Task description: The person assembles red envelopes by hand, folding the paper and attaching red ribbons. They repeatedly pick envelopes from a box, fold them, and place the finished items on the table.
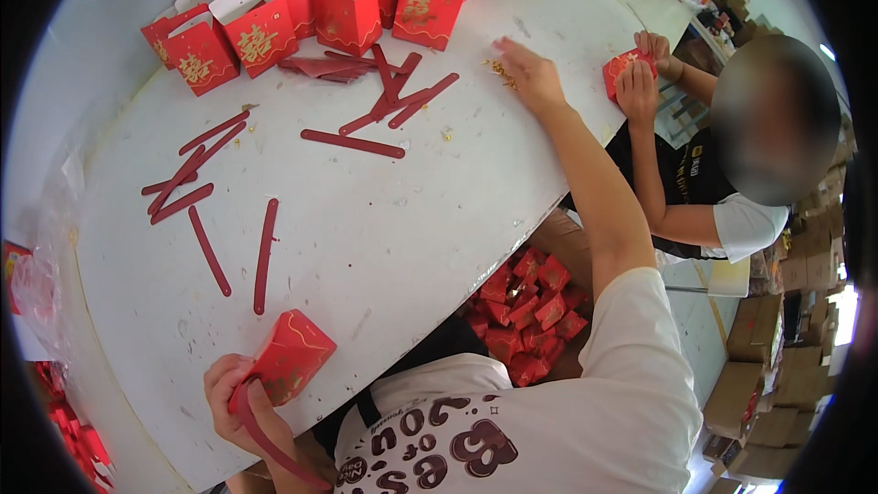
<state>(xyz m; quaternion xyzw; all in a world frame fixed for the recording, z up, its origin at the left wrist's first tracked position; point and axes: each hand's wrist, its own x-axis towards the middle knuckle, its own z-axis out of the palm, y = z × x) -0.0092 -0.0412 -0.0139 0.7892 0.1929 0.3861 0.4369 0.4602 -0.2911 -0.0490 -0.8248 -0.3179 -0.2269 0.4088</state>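
At the near edge of the white table, my left hand (pixel 240 404) is closed round a small red gift box (pixel 294 354) with gold decoration. A dark red strap (pixel 270 446) hangs from the same hand, curving down beside the wrist. My right arm reaches far across the table. Beside a little pile of tiny gold metal fasteners (pixel 503 76), my right hand (pixel 530 73) has its fingers stretched out; whether a fingertip holds one of them is too small to see. Loose dark red straps (pixel 265 256) lie scattered over the table, some crossed over one another.
Several open-topped red boxes (pixel 347 9) stand grouped at the far left of the table (pixel 366 220). Finished-looking red boxes (pixel 530 311) fill a container below the table edge. Across on the right, a co-worker's hands (pixel 637 82) hold another red box. Cardboard cartons (pixel 754 329) stack behind.
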